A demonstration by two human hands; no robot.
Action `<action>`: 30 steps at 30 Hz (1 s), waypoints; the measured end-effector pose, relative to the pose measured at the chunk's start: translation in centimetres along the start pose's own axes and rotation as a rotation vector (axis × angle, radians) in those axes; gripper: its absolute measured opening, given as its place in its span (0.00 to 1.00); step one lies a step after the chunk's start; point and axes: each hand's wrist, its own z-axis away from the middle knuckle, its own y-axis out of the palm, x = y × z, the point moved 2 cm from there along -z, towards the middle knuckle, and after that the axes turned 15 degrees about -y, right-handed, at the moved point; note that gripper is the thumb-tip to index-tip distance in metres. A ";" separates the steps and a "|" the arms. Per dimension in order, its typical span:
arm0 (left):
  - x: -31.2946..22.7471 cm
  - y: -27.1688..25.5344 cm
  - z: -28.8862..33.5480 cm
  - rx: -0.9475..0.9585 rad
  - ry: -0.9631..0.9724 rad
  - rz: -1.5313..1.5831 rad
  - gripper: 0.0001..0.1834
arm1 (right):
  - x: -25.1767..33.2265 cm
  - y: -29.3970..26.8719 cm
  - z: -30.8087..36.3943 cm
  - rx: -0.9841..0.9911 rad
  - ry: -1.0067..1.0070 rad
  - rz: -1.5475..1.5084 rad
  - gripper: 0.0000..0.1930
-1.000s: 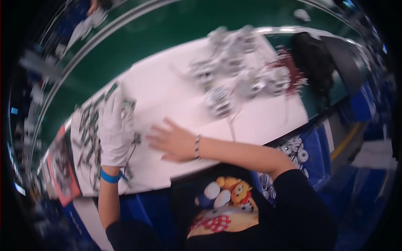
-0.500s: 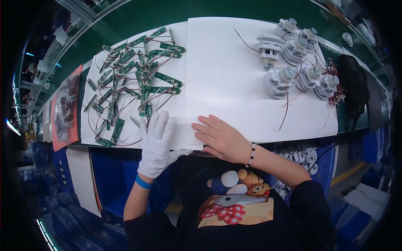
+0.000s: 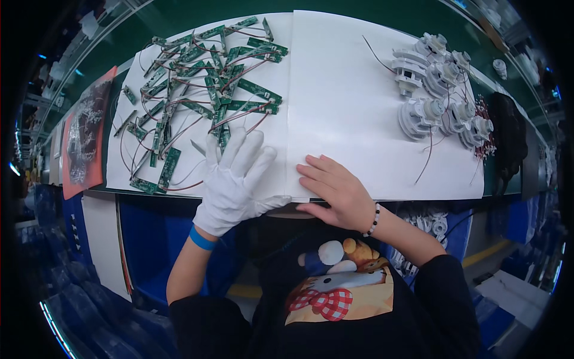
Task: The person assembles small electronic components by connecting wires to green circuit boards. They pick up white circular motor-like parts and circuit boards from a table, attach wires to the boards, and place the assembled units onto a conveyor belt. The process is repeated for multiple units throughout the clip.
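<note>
My left hand (image 3: 233, 182), in a white glove, is open at the front edge of the white sheets. Its fingers are spread, with the tips by the nearest green circuit boards (image 3: 218, 122). A small grey pointed sliver (image 3: 197, 147) shows beside the index finger; I cannot make out what it is. Bare and open, my right hand (image 3: 338, 188) rests at the front of the right-hand white sheet (image 3: 353, 131), fingers apart and thumb near the edge. Neither hand holds anything visible. The boards lie in a loose heap with thin brown wires trailing from them.
Several white plastic round assemblies (image 3: 418, 116) with wires stand at the right. Behind them are a bundle of red wires (image 3: 483, 128) and a black object (image 3: 508, 140). At far left, a clear bag (image 3: 86, 140) of small parts lies on an orange sheet. Blue bins (image 3: 158, 239) sit below the table.
The view has shifted, so the table sits higher and further right. My left hand's fingers have spread wider, and my right thumb has come further apart from the fingers.
</note>
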 end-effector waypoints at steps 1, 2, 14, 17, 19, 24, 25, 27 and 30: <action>-0.2 0.0 0.0 -0.006 -0.008 -0.009 0.37 | 0.0 0.3 0.0 -0.037 0.014 0.013 0.18; -0.2 0.1 0.3 -0.006 -0.005 -0.014 0.37 | 0.1 0.7 0.1 -0.059 0.012 -0.002 0.18; -3.1 -1.4 0.6 -0.171 -0.081 0.019 0.33 | 1.3 -3.5 1.4 -0.334 0.055 0.216 0.13; -3.1 -4.7 2.1 -0.377 -0.093 0.015 0.28 | 2.2 -8.6 4.8 -0.607 0.389 0.488 0.10; -1.5 -6.0 1.1 -0.317 -0.148 0.048 0.23 | 0.8 -10.4 8.9 -0.852 0.730 0.362 0.07; 1.1 -5.0 -4.2 0.015 -0.200 0.054 0.08 | -1.0 -10.3 9.7 -0.782 1.020 -0.222 0.07; 1.3 -4.6 -5.0 0.062 -0.188 0.035 0.08 | -1.6 -9.6 9.8 -0.770 1.024 -0.293 0.08; 1.1 -3.6 -6.6 0.167 -0.144 0.014 0.07 | -1.7 -9.1 9.9 -0.774 1.035 -0.507 0.07; 0.4 -2.8 -9.9 0.162 0.005 -0.007 0.08 | -1.8 -8.6 11.1 -0.818 1.021 -0.767 0.07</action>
